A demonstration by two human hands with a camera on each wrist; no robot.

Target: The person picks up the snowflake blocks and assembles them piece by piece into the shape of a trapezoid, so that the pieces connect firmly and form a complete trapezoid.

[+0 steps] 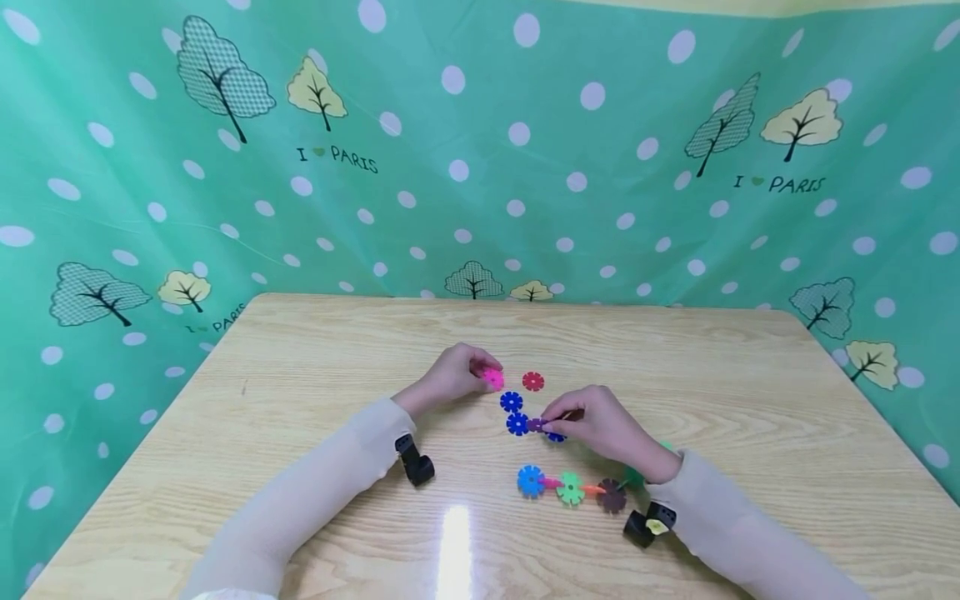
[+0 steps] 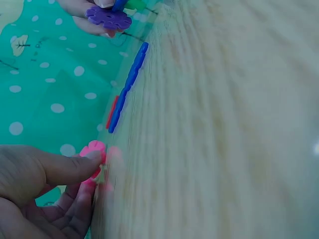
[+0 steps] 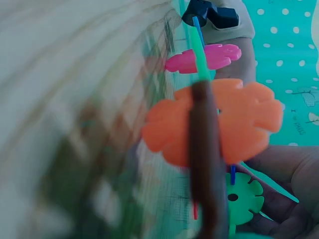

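Note:
My left hand (image 1: 459,372) pinches a pink snowflake disc (image 1: 492,378) between thumb and fingers, just above the table. In the left wrist view the thumb lies across that pink disc (image 2: 93,148). My right hand (image 1: 596,423) grips a purple snowflake disc (image 1: 535,425); a blue disc stands in it in the left wrist view. Left of the purple disc is a blue disc (image 1: 517,424), overlapping it in the head view. Another blue disc (image 1: 512,402) and a red disc (image 1: 533,381) lie between my hands. The right palm is hidden in the head view.
Nearer me lies a chain of joined discs: light blue (image 1: 531,481), pink, light green (image 1: 570,488), orange, brown (image 1: 611,496) and green, partly under my right forearm. The wooden table (image 1: 337,333) ends at a green dotted curtain (image 1: 517,200).

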